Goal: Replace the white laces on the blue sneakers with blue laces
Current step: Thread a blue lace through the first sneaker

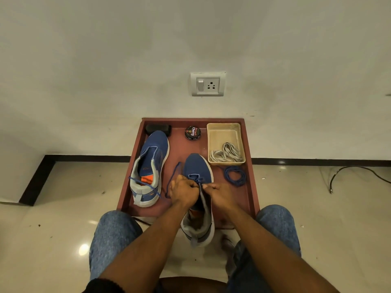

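On the left part of the reddish-brown tray (135, 144) lies one blue sneaker (151, 166), toe toward the wall, with a blue lace end (146, 185) draped across its heel opening. A black block (158, 129) sits behind its toe, in the far left corner of the tray. Further right, near the far rim, stands a round tin of shoe polish (192, 133).

In the middle is the second blue sneaker (197, 166), its heel reaching over the near rim of the tray. The left hand (183, 190) is curled on a blue lace (174, 172) at the eyelets, and a loop of this lace runs out to the left. The right hand (218, 194) pinches the same lace just beside it.

On the right, a beige basket (224, 129) holds the white laces (227, 153). Just in front of the basket, a coiled blue lace (234, 175) lies on the tray.
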